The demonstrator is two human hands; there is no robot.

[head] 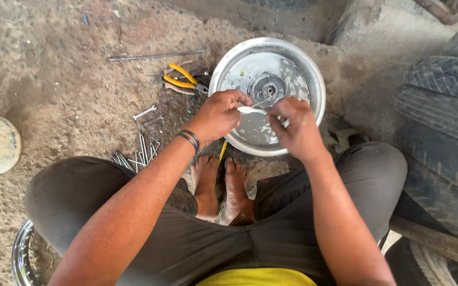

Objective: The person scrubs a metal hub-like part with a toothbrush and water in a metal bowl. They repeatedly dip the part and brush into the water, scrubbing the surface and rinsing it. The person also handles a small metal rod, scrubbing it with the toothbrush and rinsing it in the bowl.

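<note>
Bare feet (221,185) rested on the dirt floor (70,106) below the hands. The left hand (219,114) had its grip pinched on one end of a small white strip (253,110), and the right hand (295,127) pinched the other end, holding it just above the metal basin (314,79). Beyond lay yellow-handled pliers (184,79), wrenches and a thin rod (155,55).
</note>
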